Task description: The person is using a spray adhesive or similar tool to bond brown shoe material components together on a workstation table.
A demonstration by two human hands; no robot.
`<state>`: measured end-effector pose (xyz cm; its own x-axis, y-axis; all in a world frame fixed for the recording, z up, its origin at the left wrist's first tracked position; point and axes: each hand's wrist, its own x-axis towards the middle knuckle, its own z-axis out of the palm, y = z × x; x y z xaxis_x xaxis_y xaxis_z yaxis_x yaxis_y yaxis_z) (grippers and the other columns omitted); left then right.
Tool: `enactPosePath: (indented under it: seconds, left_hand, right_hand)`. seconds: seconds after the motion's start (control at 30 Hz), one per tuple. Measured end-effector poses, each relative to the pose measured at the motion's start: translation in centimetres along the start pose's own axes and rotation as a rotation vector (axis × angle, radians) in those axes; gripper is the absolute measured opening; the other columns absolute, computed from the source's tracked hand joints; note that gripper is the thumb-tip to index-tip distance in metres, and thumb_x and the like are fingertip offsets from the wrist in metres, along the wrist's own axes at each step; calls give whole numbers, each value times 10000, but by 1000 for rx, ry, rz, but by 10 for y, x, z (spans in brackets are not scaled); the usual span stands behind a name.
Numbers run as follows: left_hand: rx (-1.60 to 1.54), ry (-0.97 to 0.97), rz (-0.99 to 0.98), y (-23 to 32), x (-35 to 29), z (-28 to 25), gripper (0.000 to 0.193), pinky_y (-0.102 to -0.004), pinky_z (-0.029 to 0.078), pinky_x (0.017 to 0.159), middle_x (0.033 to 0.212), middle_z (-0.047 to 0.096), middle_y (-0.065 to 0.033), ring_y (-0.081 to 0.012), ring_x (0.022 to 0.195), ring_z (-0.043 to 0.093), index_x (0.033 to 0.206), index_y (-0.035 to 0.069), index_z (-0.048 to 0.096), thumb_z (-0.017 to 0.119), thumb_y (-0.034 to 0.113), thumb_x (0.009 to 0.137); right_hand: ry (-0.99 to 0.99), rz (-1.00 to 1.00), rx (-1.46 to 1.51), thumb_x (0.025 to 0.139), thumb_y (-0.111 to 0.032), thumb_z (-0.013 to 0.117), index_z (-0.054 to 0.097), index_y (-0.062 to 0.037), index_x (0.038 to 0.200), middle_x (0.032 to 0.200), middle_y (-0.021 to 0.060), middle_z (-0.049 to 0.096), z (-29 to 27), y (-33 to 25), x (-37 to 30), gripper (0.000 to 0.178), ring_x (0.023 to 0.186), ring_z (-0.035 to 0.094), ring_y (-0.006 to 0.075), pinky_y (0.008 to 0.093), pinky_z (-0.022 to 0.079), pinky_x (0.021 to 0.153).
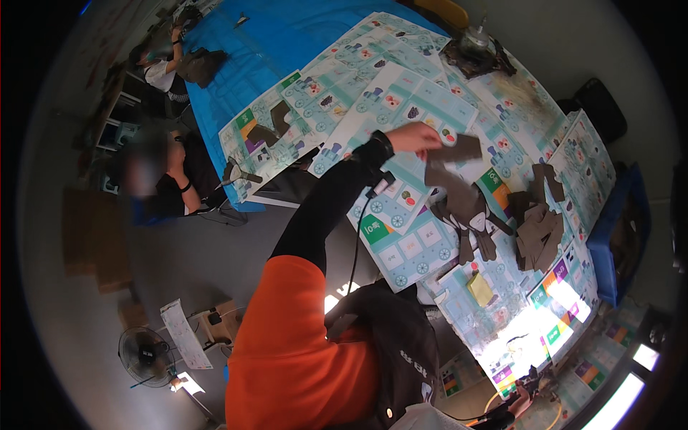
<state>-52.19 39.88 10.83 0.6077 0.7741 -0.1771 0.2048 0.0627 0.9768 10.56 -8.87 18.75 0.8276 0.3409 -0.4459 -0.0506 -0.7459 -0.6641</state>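
Observation:
My left hand (418, 138), at the end of a stretched arm, pinches the edge of a flat dark grey-brown piece (462, 148) above the printed sheets. Below it, more flat pieces of the same colour (459, 197) lie loosely overlapped, some with pale undersides showing. A second heap of cut pieces (539, 233) lies to the right. Far down at the lower right, my right hand (522, 401) is closed around something dark, beside a thin yellow hose (494, 403); I cannot make out what it holds.
Printed paper sheets (416, 247) cover the table. A stained metal pot (476, 43) stands at the far end. A yellow pad (479, 289) lies nearer. A blue crate (620, 236) is at the right. Two other people sit along the blue-covered table (279, 50). A fan (145, 356) stands lower left.

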Motion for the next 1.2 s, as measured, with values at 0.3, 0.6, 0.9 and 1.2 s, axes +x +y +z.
enactPosePath:
  seconds: [0.3,0.6,0.9,1.2]
  left_hand:
    - [-295,591,-70,-80,-66,98,181,-236,458,492,855,660,-85,-118,561,600,1006,18,535,480,156,902]
    - [-225,322,-78,34,-51,327,191,-234,437,472,735,649,-46,-89,510,552,903,14,574,515,195,889]
    - [164,215,-175,31,27,506,174,-280,484,606,751,655,-85,-166,688,634,902,25,590,587,186,837]
    - [739,584,-5,95,140,562,328,-379,434,788,889,590,-124,-290,889,555,953,26,560,683,243,739]
  right_hand:
    - [2,-21,21,620,-44,523,643,-43,859,841,23,635,6,-18,-2,267,742,563,114,240,382,550]
    - [-120,-138,198,616,-51,523,635,-63,856,833,13,644,-36,-19,17,266,745,569,113,241,380,550]
    - [-114,-185,411,672,-30,529,609,-11,907,810,77,667,-142,77,117,250,668,608,140,247,465,468]
    - [-309,-125,359,658,-30,494,585,-9,984,815,87,649,-188,100,116,339,656,581,130,228,464,495]
